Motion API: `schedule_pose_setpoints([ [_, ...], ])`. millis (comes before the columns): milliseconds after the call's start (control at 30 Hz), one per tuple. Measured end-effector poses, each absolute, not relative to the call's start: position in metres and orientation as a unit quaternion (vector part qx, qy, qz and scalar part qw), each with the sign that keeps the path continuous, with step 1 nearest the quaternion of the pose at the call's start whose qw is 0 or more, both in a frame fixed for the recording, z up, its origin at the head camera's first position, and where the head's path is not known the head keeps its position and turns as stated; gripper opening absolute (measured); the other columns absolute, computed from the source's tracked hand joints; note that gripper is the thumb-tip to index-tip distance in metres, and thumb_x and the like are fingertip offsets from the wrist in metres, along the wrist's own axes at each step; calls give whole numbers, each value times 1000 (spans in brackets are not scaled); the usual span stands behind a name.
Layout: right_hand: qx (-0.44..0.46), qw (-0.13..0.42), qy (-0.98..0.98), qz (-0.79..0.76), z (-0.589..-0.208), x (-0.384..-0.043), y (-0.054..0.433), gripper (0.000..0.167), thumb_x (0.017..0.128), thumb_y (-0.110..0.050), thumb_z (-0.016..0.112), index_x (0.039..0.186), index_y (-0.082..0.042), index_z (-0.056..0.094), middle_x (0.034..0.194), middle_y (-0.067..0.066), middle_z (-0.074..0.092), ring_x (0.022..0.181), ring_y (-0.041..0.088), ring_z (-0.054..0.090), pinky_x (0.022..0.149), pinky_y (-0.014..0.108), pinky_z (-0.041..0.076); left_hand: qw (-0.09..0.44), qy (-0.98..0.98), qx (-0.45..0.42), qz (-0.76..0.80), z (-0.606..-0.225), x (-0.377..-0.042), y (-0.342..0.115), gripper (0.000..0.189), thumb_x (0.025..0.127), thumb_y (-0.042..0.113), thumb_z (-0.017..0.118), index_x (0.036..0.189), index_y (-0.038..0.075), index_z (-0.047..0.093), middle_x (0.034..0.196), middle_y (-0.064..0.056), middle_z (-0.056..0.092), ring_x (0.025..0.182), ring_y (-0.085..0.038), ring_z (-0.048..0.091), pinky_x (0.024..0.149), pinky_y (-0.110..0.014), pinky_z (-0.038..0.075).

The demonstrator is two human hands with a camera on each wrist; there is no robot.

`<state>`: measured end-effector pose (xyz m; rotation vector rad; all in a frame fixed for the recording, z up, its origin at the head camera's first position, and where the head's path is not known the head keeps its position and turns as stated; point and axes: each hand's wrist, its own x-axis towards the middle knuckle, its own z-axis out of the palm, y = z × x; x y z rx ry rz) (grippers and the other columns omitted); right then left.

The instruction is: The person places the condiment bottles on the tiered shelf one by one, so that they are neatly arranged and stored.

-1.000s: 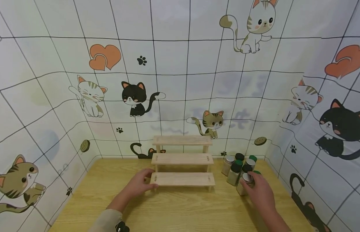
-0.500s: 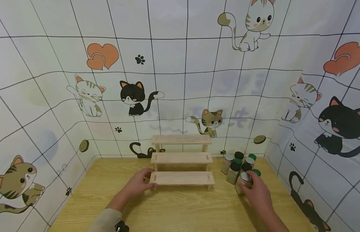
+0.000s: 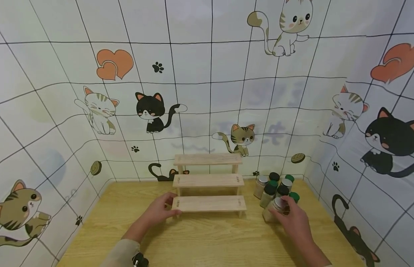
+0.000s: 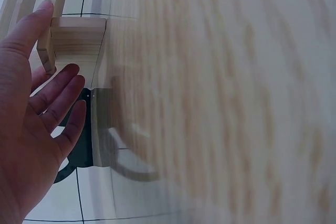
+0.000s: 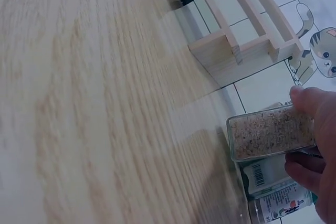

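Note:
A three-step wooden rack (image 3: 208,203) stands on the table, its treads plain pale wood. At the left end of its lowest step, my left hand (image 3: 159,210) holds on between thumb and fingers; the left wrist view shows the thumb (image 4: 41,19) against the end of the step and the other fingers spread loosely below. My right hand (image 3: 295,218) grips a spice jar (image 3: 271,212) by its silver cap, thumb and fingers around it. In the right wrist view this jar (image 5: 268,134) is square clear glass, filled with brownish grains.
Behind the held jar, several more spice jars (image 3: 267,194) with black, green and silver caps stand close together at the table's right rear. Wall sheeting (image 3: 193,96) printed with cats surrounds the wooden table (image 3: 200,241) at the back and both sides.
My right hand has drawn the spice jar left, away from the cluster of jars. My left hand stays at the rack's end. The head view has shifted slightly.

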<state>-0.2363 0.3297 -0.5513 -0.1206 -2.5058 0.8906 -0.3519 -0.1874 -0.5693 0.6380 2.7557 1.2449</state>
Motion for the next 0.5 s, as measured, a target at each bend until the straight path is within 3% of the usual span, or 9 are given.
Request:
schedule_pose_setpoints([
  [200,-21,249,-915,317,-546,-238,327,65,91,-31,95,138,-4,60,114,19,76,95,31,75,72,32,59,30,891,201,405,-568,-352,-187,68,91,40,94,143,8,63,116,-2,74,112,-26,70,98,-55,56],
  [500,7,261,-912,318,-520,-250,317,65,92,-35,94,140,-3,65,117,19,77,95,30,75,72,33,59,29,895,195,400,-572,-354,-188,72,91,40,94,146,6,63,115,-2,75,111,-24,70,98,-54,56],
])
